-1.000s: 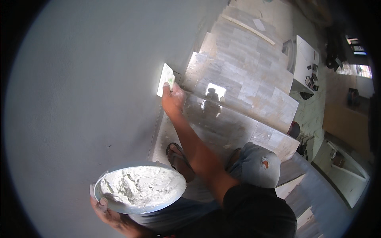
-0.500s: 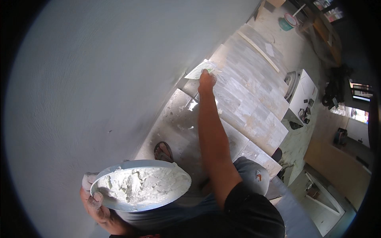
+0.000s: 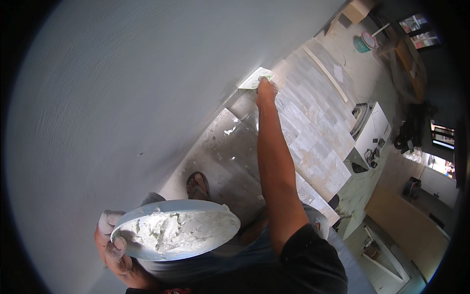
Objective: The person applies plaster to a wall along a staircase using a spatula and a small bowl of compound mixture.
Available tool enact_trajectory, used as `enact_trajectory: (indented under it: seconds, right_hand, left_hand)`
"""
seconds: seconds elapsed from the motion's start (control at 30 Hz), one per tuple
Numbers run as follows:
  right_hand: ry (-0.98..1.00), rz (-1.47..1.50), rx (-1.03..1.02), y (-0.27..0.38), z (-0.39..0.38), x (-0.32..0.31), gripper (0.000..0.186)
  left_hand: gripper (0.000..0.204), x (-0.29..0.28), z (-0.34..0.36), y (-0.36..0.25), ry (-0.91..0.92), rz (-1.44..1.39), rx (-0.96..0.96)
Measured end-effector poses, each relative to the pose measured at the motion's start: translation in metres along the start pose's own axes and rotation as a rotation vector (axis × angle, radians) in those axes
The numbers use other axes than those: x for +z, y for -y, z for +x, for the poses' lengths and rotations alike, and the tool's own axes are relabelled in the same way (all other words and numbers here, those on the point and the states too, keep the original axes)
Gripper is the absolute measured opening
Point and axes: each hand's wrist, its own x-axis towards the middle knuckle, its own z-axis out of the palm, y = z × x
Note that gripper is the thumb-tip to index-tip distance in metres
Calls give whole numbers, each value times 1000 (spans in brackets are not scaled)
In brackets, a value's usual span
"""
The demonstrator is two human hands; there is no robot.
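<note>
My left hand (image 3: 115, 245) grips the rim of a light blue basin (image 3: 188, 205), its whitened fingers closed over the edge. White putty (image 3: 171, 232) lies spread in thick, uneven lumps inside it. At the end of my outstretched arm, my right hand (image 3: 267, 92) is closed on a flat, white putty-coated spreader (image 3: 255, 78). The spreader's broad blade sits against the foot of the grey wall (image 3: 127, 98), just above the tiles; its handle is mostly hidden by my fingers.
Grey wood-look tiled steps (image 3: 313, 117) run along the wall, a pale strip (image 3: 325, 73) lying across them. My sandalled foot (image 3: 198, 186) stands on a stained tile. To the right are a white-topped table (image 3: 373, 128) with small items, a green bucket (image 3: 362, 44) and cardboard (image 3: 360, 10).
My right hand and the spreader have moved slightly up and to the right along the wall's foot. The basin stays in my left hand, nearly unmoved, while the view has shifted a little.
</note>
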Motion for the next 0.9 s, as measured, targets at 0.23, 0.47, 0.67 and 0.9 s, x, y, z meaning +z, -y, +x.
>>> enact_trajectory:
  seconds: [0.23, 0.47, 0.67, 0.9]
  right_hand:
    - [118, 523, -68, 38, -80, -14, 38]
    - [-37, 317, -140, -1, -76, -19, 35]
    - [-84, 317, -290, -18, -65, 2, 21]
    - [108, 401, 21, 37, -118, -6, 37]
  left_hand:
    - [48, -12, -6, 2, 110, -28, -34]
    - [52, -9, -1, -1, 100, 3, -19]
    - [49, -10, -2, 1, 117, -51, -24]
    - [48, -22, -10, 6, 104, -19, -24]
